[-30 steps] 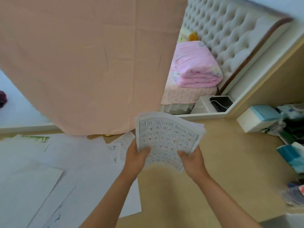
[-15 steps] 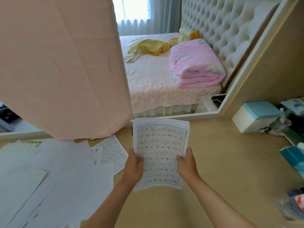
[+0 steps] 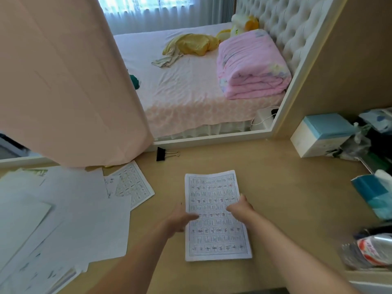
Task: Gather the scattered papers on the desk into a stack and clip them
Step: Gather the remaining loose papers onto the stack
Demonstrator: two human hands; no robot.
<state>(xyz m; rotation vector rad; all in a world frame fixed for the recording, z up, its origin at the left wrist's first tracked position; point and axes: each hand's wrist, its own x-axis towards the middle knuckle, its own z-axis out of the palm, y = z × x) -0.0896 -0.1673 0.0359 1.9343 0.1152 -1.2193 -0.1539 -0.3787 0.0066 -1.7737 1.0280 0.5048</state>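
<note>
A stack of printed grid sheets (image 3: 214,234) lies flat on the wooden desk (image 3: 286,198) in front of me. My left hand (image 3: 180,220) rests at the stack's left edge with its fingertips spread on the top sheet. At the stack's right edge, my right hand (image 3: 240,209) lies curled and blurred over the paper. A black binder clip (image 3: 164,154) sits by the desk's far edge, apart from both hands. More loose white papers (image 3: 74,209) and one printed sheet (image 3: 132,185) lie scattered at the left.
A pink cloth (image 3: 63,81) hangs over the desk's back left. A white and teal box (image 3: 320,134), a teal tissue pack (image 3: 375,194) and plastic-wrapped clutter (image 3: 373,251) crowd the right side. A bed lies beyond the desk's white rim.
The stack was held up between both hands; now it lies flat on the desk with both hands on top. The view has shifted right, so the binder clip shows.
</note>
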